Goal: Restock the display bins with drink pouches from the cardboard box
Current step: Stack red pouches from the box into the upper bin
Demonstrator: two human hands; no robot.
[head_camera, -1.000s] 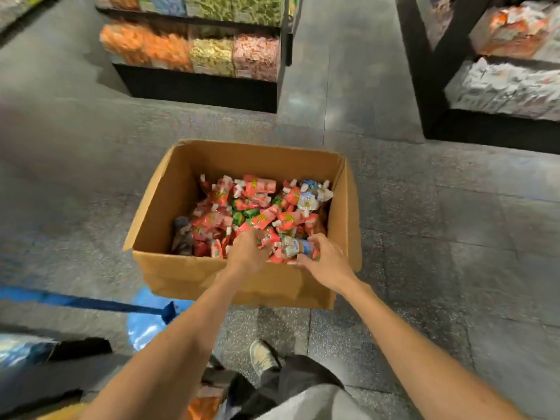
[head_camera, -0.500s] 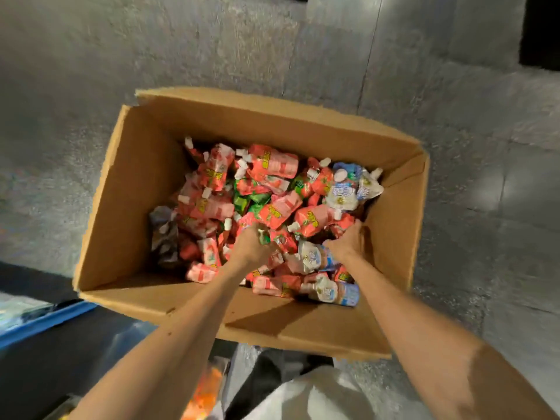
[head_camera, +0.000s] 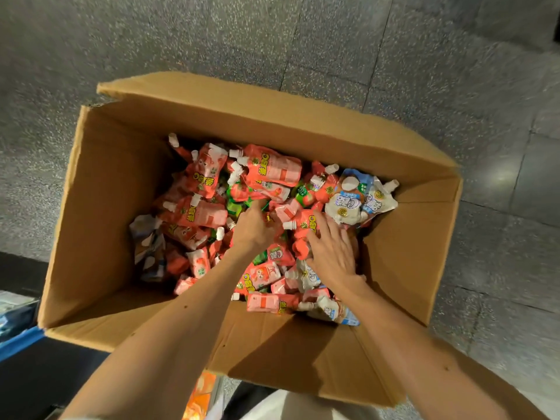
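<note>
The floor (head_camera: 424,71) is grey stone tiles with little white specks, and it fills the top and both sides of the frame. One cardboard box (head_camera: 100,207) sits on it in the middle, with its top open.

The drink pouches (head_camera: 272,171) lie in a messy heap inside the box. Most are red, too many to count. A few green pouches (head_camera: 235,207) peek out between them. At least four white and blue pouches (head_camera: 348,201) show, two at the box's upper right.

Two bare arms reach in from the bottom. The left hand (head_camera: 254,230) digs into the heap; its fingertips are hidden, so its hold cannot be told. The right hand (head_camera: 331,253) lies flat with fingers spread, pressing on a red pouch (head_camera: 307,225).

A blue edge (head_camera: 18,341) shows at lower left, and something orange (head_camera: 200,395) at the bottom.
</note>
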